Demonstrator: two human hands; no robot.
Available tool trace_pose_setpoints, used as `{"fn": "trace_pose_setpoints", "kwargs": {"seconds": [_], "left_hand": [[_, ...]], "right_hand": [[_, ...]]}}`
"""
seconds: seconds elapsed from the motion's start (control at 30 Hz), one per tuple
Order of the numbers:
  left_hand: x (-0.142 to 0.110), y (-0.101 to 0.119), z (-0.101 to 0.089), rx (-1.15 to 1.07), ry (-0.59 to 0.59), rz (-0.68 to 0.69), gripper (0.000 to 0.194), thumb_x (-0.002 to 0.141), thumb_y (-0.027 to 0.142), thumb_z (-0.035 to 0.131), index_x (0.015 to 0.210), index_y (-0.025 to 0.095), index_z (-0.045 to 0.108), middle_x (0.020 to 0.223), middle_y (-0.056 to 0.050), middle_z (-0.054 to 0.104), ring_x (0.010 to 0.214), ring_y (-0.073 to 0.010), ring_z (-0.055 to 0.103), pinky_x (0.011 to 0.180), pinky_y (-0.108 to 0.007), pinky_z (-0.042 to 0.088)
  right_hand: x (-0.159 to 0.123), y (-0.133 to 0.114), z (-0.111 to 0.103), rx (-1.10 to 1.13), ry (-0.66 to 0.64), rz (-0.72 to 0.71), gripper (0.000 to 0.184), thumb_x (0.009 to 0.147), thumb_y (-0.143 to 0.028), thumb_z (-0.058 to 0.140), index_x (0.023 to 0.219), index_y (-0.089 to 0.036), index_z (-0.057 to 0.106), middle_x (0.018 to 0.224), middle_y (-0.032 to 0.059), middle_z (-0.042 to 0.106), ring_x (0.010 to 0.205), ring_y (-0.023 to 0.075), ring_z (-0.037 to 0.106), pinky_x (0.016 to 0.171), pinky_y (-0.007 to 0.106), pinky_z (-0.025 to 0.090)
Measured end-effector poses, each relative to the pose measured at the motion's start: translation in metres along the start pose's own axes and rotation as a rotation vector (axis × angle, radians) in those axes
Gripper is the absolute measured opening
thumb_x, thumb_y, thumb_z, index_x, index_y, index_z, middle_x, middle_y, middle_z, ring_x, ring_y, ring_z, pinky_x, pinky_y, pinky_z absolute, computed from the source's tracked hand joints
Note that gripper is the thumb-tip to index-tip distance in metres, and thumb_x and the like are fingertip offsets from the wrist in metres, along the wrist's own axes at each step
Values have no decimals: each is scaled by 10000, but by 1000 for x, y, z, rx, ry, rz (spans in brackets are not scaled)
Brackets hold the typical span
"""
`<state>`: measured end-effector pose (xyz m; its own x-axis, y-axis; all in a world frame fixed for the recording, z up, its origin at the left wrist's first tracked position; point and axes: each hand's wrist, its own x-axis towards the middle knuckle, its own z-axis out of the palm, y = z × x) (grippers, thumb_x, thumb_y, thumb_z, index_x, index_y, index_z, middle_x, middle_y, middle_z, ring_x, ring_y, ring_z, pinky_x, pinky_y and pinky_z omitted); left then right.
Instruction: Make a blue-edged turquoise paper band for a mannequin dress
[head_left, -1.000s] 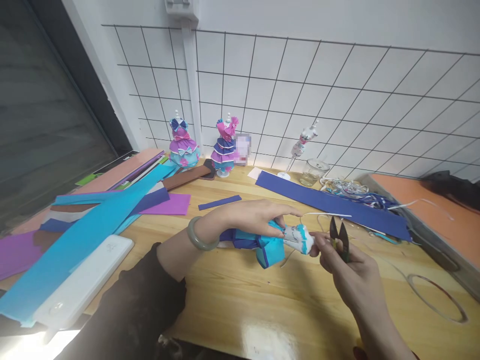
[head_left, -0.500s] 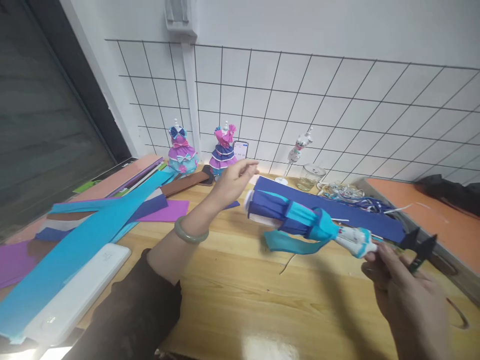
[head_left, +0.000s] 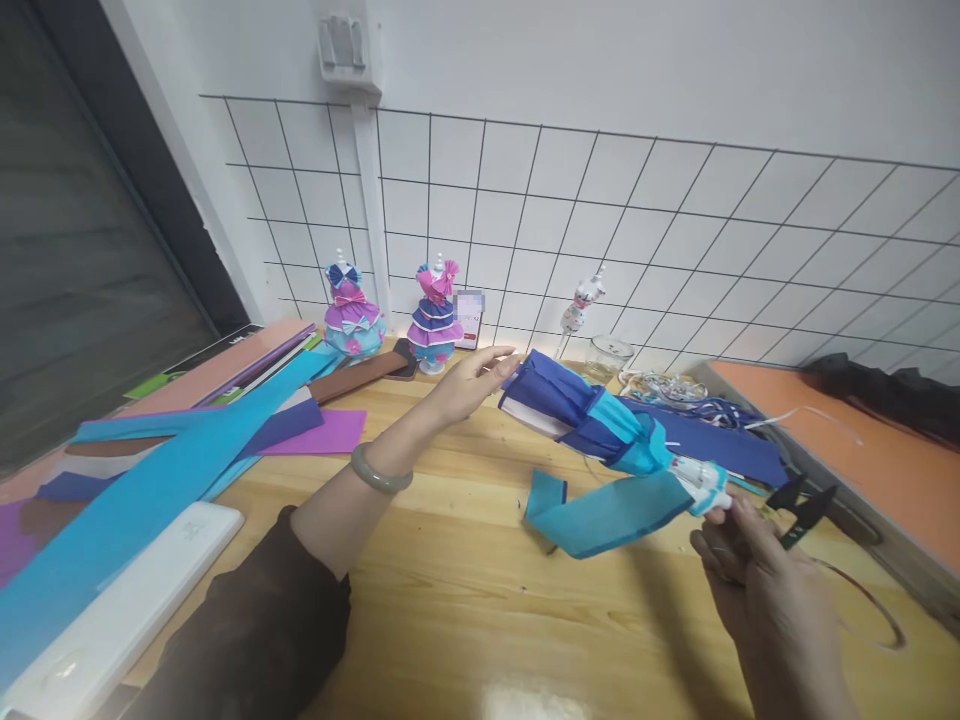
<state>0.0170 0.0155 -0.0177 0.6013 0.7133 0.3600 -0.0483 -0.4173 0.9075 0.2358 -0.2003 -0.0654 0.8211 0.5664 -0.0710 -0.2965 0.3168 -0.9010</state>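
A miniature dress form point(head_left: 701, 478) is held tilted nearly sideways, its neck pinched in my right hand point(head_left: 772, 580). The same hand also has small dark-bladed snips point(head_left: 806, 515) tucked in it. Dark blue and turquoise fabric panels point(head_left: 551, 393) cover the skirt part of the form. A loose turquoise strip point(head_left: 615, 515) hangs in a curve from its waist. At the lower end of the skirt is my left hand point(head_left: 472, 382), its fingers stretched out and fairly close together; whether the fingertips touch the fabric I cannot tell.
Two dressed miniature forms point(head_left: 354, 312) point(head_left: 436, 318), a phone point(head_left: 469, 325), a bare form point(head_left: 582, 303) and a glass jar point(head_left: 609, 355) stand along the grid wall. Fabric strips point(head_left: 180, 460) and a white power bank point(head_left: 127, 610) lie left. An orange-lined tray point(head_left: 847, 440) is right.
The skirt end of the dress form has swung up towards my left hand. The loose turquoise strip has dropped and opened out below it. The camera view has shifted slightly.
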Motion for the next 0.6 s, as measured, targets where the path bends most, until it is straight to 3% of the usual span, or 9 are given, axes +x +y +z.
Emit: {"fn": "trace_pose_setpoints", "kwargs": {"seconds": [0.23, 0.33, 0.47, 0.6], "left_hand": [[4, -10, -5, -5, 7, -36, 522, 863, 561, 411, 1225, 197, 501, 878, -30, 588, 703, -133, 532, 578, -232, 433], [4, -13, -4, 18, 13, -36, 479, 885, 571, 346, 1115, 199, 540, 834, -20, 559, 696, -138, 531, 592, -248, 448], [4, -21, -3, 120, 170, 203, 443, 923, 532, 278, 1037, 193, 539, 994, -56, 559, 968, -184, 535, 853, -308, 447], [5, -28, -4, 146, 316, 346, 434, 938, 516, 225, 1052, 209, 510, 1023, -69, 547, 1015, -190, 527, 911, -340, 426]], "right_hand": [[-7, -1, 7, -160, 19, -109, 294, 667, -380, 753, 657, -151, 568, 579, -21, 533, 413, 39, 338, 372, 208, 267], [-15, -13, 11, -231, 12, -157, 277, 690, -405, 730, 695, -155, 610, 572, -21, 510, 424, 59, 339, 384, 233, 275], [-19, -29, 13, -289, -41, -210, 309, 726, -391, 710, 907, -147, 651, 707, 18, 583, 468, 51, 332, 402, 218, 255], [-20, -40, 10, -372, -103, -317, 415, 827, -469, 573, 1134, -189, 579, 835, 55, 626, 461, 49, 263, 400, 222, 232]]}}
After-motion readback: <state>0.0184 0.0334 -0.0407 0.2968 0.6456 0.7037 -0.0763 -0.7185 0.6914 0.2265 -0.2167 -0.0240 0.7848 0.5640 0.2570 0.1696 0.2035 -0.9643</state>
